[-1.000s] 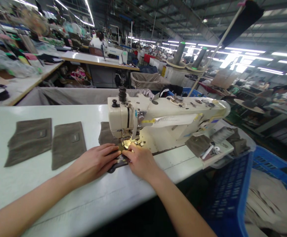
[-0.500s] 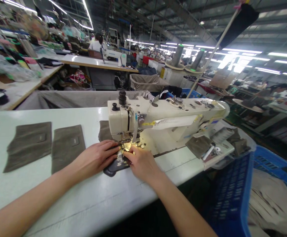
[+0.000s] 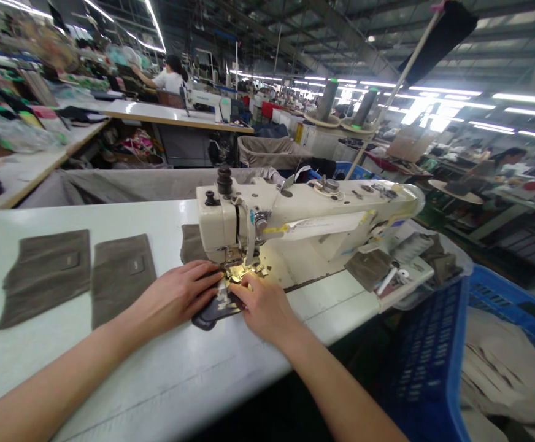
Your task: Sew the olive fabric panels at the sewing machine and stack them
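Risk first: fingertips sit very close to the needle area (image 3: 232, 264) of the sewing machine (image 3: 304, 212); if the cloth feeds fast or a hand slides forward, a finger could get caught. Second risk: uneven pressure from the two hands could skew the dark piece (image 3: 210, 313) and run the stitching crooked, or bunch its near edge. Left hand (image 3: 180, 298) lies flat, fingers (image 3: 205, 272) stretched out and together, pressing the piece down just left of the needle area; nothing gripped. Right hand (image 3: 262, 307) same: palm down, fingers (image 3: 245, 286) extended onto the piece just in front of the needle area, in the machine's lamp light. Piece itself: small, near black with a pale mottled patch, rounded near corner, flat on the white table (image 3: 157, 380), far end under the machine's head, mostly covered by the hands. Left of the machine, well apart: two grey cloth panels (image 3: 46, 276) side by side, each with a small patch. Right of the machine: blue crate (image 3: 428, 362).
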`<state>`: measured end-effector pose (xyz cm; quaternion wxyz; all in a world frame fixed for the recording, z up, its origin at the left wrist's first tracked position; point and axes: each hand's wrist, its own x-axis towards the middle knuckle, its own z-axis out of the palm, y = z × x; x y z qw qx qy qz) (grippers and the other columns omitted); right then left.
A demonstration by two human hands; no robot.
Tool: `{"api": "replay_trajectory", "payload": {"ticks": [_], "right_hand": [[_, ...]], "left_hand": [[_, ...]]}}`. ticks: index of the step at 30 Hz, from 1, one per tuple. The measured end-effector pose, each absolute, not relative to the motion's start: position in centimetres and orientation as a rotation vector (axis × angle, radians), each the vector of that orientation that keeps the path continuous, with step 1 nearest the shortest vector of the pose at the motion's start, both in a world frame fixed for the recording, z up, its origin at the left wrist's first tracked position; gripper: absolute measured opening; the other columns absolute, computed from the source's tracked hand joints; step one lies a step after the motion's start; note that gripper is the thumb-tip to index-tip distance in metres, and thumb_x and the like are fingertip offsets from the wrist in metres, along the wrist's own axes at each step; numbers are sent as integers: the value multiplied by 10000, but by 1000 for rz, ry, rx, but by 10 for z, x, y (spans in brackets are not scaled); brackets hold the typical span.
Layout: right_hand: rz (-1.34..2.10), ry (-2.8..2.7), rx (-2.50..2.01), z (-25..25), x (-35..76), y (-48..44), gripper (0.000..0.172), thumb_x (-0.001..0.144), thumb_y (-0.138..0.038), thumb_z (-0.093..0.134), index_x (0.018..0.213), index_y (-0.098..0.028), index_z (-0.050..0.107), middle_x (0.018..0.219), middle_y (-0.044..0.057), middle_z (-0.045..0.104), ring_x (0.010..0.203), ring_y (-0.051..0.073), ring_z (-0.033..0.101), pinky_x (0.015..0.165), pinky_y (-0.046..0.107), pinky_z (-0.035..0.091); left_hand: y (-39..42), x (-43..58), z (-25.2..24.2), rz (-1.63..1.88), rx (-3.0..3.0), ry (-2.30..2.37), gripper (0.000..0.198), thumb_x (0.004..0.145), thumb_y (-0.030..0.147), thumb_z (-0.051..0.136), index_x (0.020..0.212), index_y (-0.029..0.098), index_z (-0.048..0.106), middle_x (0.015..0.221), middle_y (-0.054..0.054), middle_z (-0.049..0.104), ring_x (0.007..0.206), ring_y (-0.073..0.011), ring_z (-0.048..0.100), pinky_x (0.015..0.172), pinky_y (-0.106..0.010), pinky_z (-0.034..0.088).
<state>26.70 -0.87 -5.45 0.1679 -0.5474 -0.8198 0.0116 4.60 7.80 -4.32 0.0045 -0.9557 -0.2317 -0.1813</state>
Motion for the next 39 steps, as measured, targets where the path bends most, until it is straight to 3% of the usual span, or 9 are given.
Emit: {"api": "replay_trajectory", "payload": {"ticks": [22,29,33,39], "right_hand": [[94,-2321,-1574,-56,266,-9,348,929,-142,622,1258,-244,664,1103,46,642,965,202,643,766,284,485],[70,-2280,-1592,-52,263,-18,344,881,-62,605,1167,-237,681,1082,39,638,890,185,649,722,272,483],[55,-2202,-1695,-55,270,-37,357,838,-29,595,1120,-229,687,1042,43,651,812,187,654,647,264,459],[76,-2082,-1800,-64,286,-58,378,805,-15,604,1100,-226,713,1057,53,680,798,192,676,661,265,463]], "left_hand": [[78,43,-52,-628,-3000,-811,394,1035,364,416,1211,199,727,1218,-127,712,1126,-266,674,949,-404,586],[71,45,-50,-550,-2961,-1141,483,1020,418,436,1335,128,659,1394,-197,643,1276,-342,624,1072,-515,529],[47,35,-51,-491,-2971,-1123,458,997,398,497,1354,161,659,1455,-178,607,1338,-351,581,1103,-520,506],[-15,17,-50,-427,-2951,-1019,447,979,390,529,1346,181,674,1421,-157,640,1241,-339,657,1017,-473,577]]}}
